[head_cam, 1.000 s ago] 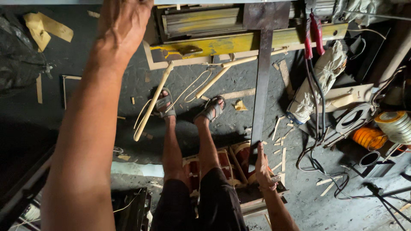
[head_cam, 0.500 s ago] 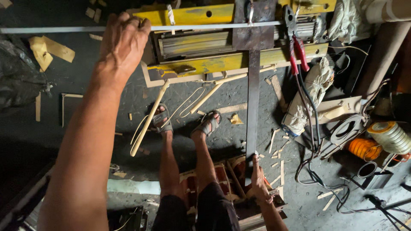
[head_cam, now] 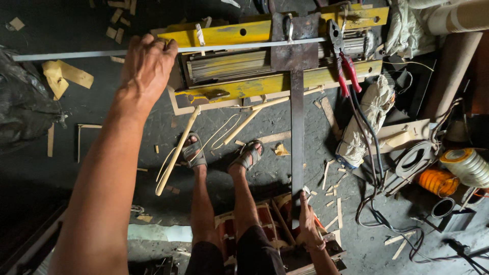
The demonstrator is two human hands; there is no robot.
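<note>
My left hand reaches far forward and rests on a thin grey metal strip that lies across a yellow metal frame on the floor. My right hand is low by my knee, gripping the near end of a long dark steel bar that runs forward to a rusty plate on the frame. A stack of thin strips sits inside the frame. My sandalled feet stand on the dark floor between the two arms.
Red-handled pliers lie on the frame's right end. A wooden stick, wood offcuts and thin curved strips litter the floor. Cables, a white bundled cloth, tape rolls and cardboard tubes crowd the right. A black bag sits left.
My view has tilted forward, so the yellow frame sits lower in view. My left hand has come down onto the grey strip by the frame. My right hand stays on the bar.
</note>
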